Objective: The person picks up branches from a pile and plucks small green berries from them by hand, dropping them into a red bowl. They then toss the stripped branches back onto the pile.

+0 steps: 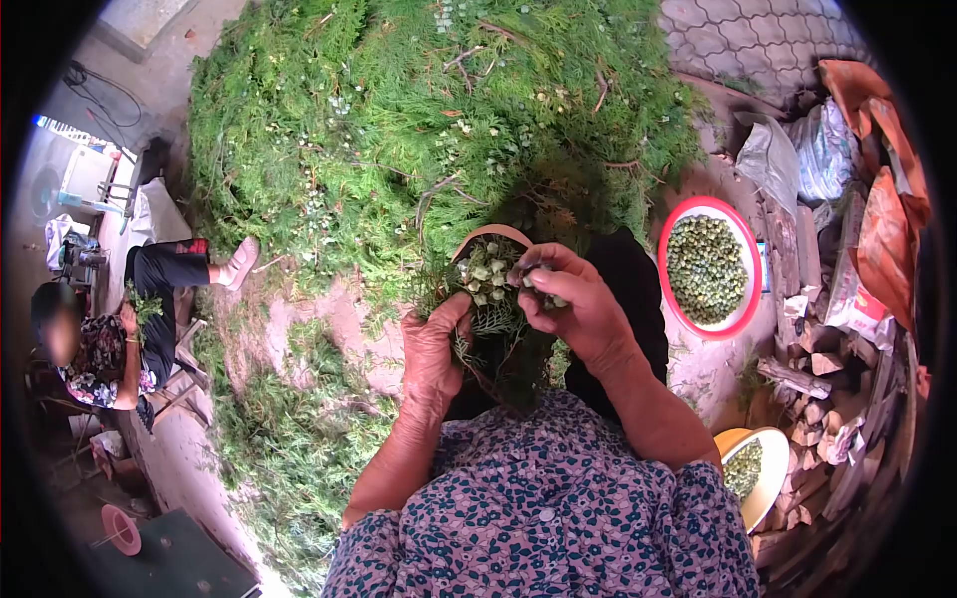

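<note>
In the near centre, at a tan, curved-rimmed bowl, the left hand grips a feathery green conifer sprig while the right hand pinches small greyish-green cones, which a loosened hold could spill outside.

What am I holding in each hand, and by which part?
Your left hand grips a green sprig by its foliage. Your right hand seems to pinch small cones; exact contact is hidden.
</note>
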The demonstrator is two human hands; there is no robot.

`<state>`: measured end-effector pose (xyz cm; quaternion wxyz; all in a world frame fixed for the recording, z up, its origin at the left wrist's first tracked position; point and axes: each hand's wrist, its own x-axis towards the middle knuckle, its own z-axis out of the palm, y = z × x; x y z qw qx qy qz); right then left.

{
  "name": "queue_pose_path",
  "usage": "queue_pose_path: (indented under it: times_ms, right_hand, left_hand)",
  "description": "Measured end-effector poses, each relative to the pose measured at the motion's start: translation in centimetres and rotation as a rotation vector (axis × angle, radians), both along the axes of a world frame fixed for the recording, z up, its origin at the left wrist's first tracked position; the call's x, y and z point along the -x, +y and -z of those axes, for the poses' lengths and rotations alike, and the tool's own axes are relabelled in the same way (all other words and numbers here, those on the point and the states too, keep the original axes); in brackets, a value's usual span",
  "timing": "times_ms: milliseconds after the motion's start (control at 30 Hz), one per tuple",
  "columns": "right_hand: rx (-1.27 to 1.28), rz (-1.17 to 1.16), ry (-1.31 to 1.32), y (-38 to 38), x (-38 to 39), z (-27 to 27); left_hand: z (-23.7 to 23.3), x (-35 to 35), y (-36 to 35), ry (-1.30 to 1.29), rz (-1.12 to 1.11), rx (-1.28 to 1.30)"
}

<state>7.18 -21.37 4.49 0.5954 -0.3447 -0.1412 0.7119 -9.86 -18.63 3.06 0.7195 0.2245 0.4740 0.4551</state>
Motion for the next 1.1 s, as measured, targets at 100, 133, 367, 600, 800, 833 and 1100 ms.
queue_pose_path:
  times_ms: [100, 133, 367, 600, 800, 833, 1100]
  right_hand:
    - [0.000, 0.013, -0.041, -0.1, 1.1, 0.6]
    - [-0.051, 0.031, -0.189, -0.1, 1.4, 0.5]
    - [-0.139, 0.037, -0.575, 0.7, 2.0, 1.1]
    - [0.019, -0.118, -0.141, 0.6, 0.6, 1.9]
    - [-0.006, -0.225, -0.164, 0.3, 0.2, 1.4]
    - [-0.006, -0.226, -0.164, 0.3, 0.2, 1.6]
    - [0.048, -0.302, -0.063, 0.2, -0.6, 1.7]
  left_hand:
    - [0.0, -0.3, -0.1, 0.015, 0.015, -0.050]
    - [0.1, -0.4, -0.2, 0.030, 0.024, -0.083]
    - [-0.6, -1.0, -0.5, 0.088, 0.036, -0.117]
    - [-0.1, -0.7, -0.3, 0.022, 0.057, -0.088]
    - [0.6, -0.4, -0.2, -0.012, 0.076, -0.094]
    - [0.7, -0.4, -0.2, -0.008, 0.074, -0.094]
    - [0.2, -0.4, -0.4, -0.018, 0.094, -0.084]
